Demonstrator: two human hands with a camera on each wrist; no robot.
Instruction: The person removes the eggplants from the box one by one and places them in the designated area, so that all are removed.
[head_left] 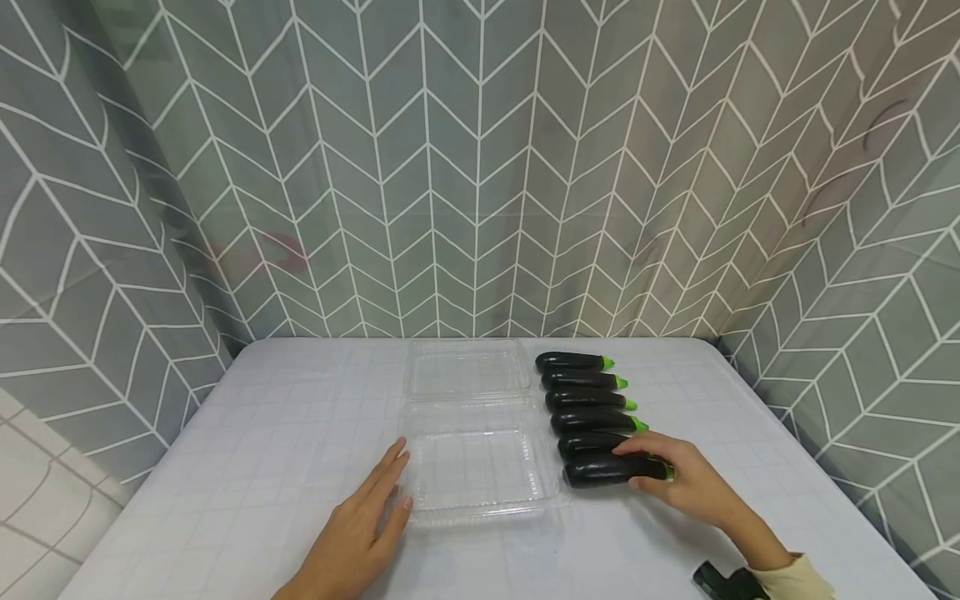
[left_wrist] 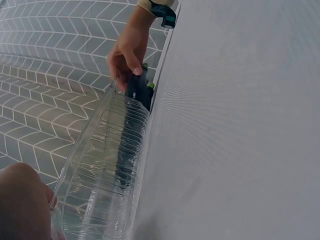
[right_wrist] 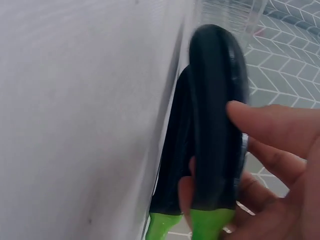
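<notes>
My right hand [head_left: 690,475] grips the nearest eggplant [head_left: 603,472] near its green stem end. In the right wrist view that glossy black eggplant [right_wrist: 215,120] is between thumb and fingers, raised off the table, with a second eggplant [right_wrist: 172,160] behind it. A clear plastic clamshell container [head_left: 476,475] lies spread open, its other half [head_left: 468,371] toward the back. My left hand [head_left: 360,521] has its fingers extended at the container's left edge. In the left wrist view, part of the left hand [left_wrist: 22,200] shows by the container's rim [left_wrist: 67,175].
Several more black eggplants [head_left: 588,400] lie in a column to the right of the container, green ends rightward. All rest on a white-covered table [head_left: 285,433]. Grey curtains [head_left: 465,167] with white chevron lines stand behind the table and at both sides.
</notes>
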